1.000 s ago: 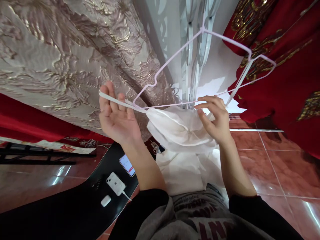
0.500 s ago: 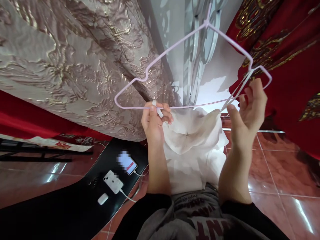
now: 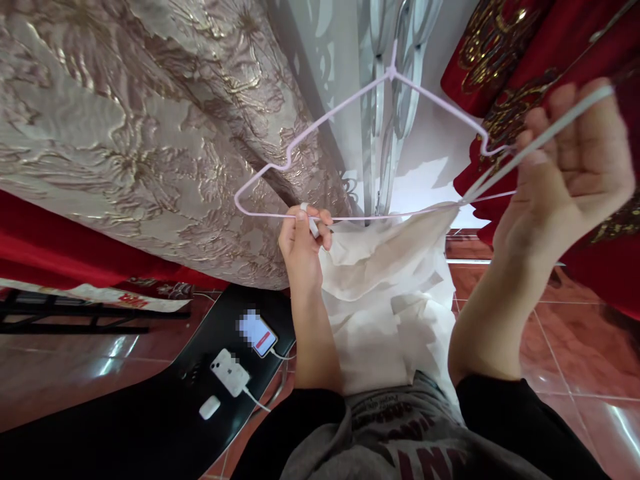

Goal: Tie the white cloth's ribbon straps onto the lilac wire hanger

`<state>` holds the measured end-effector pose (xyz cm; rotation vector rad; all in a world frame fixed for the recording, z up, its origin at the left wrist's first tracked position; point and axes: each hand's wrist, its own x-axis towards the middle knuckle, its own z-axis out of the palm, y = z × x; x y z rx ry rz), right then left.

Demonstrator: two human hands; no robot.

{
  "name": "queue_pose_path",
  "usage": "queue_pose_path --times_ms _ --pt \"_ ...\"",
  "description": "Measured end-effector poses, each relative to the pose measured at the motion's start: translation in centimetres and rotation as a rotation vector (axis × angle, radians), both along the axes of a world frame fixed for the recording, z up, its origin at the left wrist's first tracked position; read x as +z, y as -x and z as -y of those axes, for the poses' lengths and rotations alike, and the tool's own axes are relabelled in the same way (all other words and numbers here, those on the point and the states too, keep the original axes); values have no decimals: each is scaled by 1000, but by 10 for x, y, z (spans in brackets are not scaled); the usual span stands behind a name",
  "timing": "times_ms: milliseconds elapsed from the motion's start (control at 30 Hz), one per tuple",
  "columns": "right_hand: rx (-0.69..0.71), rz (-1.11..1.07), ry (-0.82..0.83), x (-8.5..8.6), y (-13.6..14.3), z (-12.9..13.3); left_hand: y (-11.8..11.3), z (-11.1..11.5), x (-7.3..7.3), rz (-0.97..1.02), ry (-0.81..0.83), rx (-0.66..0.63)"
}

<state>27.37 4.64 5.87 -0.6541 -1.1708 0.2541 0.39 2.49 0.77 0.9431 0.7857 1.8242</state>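
Note:
A pale pink hanger (image 3: 340, 110) hangs in front of me, its hook against a grey-white metal frame. My left hand (image 3: 305, 237) is closed on the hanger's lower bar near its left end, with a short white strap looped at the fingers. Out to the right, my right hand (image 3: 570, 160) pulls a white strap (image 3: 545, 137) taut over its fingertips, beyond the hanger's right end, which the hand partly hides. The strap runs down to the corner of a cream-white fabric garment (image 3: 390, 307) hanging below the bar.
Beige embossed fabric (image 3: 150, 127) fills the left, and red gold-trimmed cloth (image 3: 530, 53) hangs at the right. A black bench (image 3: 125, 407) at lower left bears two phones (image 3: 230, 373) with cables and a small white case (image 3: 209, 407). Red floor tiles (image 3: 555, 347) show below.
My right hand has moved up and right, stretching the strap outward and drawing the garment's right corner along. The hanger's top has shifted slightly left and down. My left hand keeps its hold.

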Motion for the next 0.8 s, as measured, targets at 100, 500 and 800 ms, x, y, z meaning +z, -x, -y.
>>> queue_pose_path --times_ms 100,500,800 --pt "-152 -146 -165 -24 -21 -4 -1 3 -1 12 -48 -39" --pt "-43 505 144 -39 49 28 -18 14 -4 58 15 -55" --pt "-142 393 226 -57 62 28 45 14 -16 -187 -133 624"
